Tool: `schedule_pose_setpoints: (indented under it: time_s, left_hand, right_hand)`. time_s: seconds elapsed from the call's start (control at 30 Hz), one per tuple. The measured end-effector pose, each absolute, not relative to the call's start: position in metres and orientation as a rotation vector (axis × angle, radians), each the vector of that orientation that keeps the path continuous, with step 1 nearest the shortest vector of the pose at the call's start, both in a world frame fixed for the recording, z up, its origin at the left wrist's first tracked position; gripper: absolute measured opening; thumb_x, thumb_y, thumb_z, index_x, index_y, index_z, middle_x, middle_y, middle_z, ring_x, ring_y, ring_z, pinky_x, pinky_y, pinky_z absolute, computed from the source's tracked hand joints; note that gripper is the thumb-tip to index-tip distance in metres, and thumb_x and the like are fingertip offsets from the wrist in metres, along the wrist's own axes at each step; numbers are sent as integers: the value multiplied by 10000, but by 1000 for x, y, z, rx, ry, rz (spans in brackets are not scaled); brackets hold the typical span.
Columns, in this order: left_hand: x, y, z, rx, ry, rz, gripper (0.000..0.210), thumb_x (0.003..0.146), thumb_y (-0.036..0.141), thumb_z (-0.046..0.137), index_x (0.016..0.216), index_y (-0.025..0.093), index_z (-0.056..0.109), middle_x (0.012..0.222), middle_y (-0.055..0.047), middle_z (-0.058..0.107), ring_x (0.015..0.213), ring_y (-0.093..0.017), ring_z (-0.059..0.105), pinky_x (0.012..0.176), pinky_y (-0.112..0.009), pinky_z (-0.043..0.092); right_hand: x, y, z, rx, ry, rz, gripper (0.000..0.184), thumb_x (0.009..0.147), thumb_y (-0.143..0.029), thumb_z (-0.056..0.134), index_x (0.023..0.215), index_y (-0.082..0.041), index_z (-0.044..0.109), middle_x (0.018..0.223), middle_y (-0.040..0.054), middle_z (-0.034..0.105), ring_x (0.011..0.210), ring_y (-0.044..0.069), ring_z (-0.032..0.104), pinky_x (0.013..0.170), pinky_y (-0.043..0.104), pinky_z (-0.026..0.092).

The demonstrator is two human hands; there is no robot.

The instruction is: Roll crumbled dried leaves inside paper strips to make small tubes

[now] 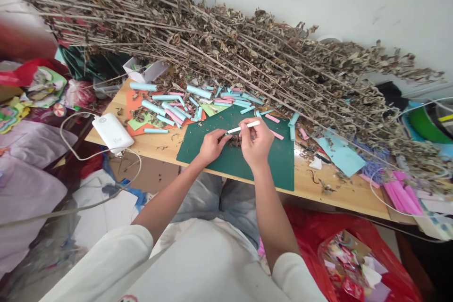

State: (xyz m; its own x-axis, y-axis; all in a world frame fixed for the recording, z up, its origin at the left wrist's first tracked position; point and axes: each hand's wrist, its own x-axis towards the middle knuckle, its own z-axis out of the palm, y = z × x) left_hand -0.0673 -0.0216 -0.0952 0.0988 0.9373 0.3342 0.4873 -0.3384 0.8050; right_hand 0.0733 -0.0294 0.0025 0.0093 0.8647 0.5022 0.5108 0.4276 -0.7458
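Observation:
My right hand (257, 144) grips a slim white pen-like stick (244, 126), tilted over the green cutting mat (272, 165). The stick's left end reaches the fingertips of my left hand (213, 145). My left thumb and fingers are pinched together there; whatever lies between them is too small to make out. Dark dried leaf crumbs (234, 141) lie on the mat between the two hands. Beyond the hands, several rolled blue paper tubes (200, 91) and pink paper tubes (173, 116) are scattered over the mat's far edge and orange paper (133, 104).
A big heap of dried leafy stalks (219, 33) spans the table's back. At left lies a white power bank (112, 133) with a cable. Blue paper (341, 153) and pink rolls (401, 193) lie right. A red bag of scraps (304, 240) is below.

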Motion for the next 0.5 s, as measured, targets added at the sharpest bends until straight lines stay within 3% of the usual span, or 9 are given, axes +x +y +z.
schedule_pose_setpoints:
  time_s: [0.27, 0.43, 0.5]
  left_hand:
    - [-68, -23, -93, 1851, 1339, 1186, 237, 945, 352, 541, 942, 165, 688, 836, -41, 678, 735, -138, 591, 700, -244, 441]
    - [-68, -23, -92, 1857, 1325, 1184, 238, 943, 338, 539, 902, 153, 683, 817, -43, 665, 728, -137, 580, 704, -242, 436]
    - [-68, -22, -93, 1861, 1329, 1188, 232, 939, 336, 542, 887, 154, 677, 791, -37, 650, 708, -134, 563, 685, -240, 425]
  right_hand:
    - [66, -29, -3, -1198, -1749, 411, 191, 949, -305, 475, 831, -205, 587, 802, 30, 597, 689, 141, 539, 653, 271, 433]
    - [55, -24, -6, -1156, -1640, 532, 325, 972, -402, 417, 735, -212, 533, 777, 35, 607, 778, 165, 569, 746, 305, 443]
    - [46, -21, -10, -1098, -1518, 691, 386, 980, -464, 369, 705, -219, 482, 733, 23, 584, 714, 152, 554, 697, 298, 443]
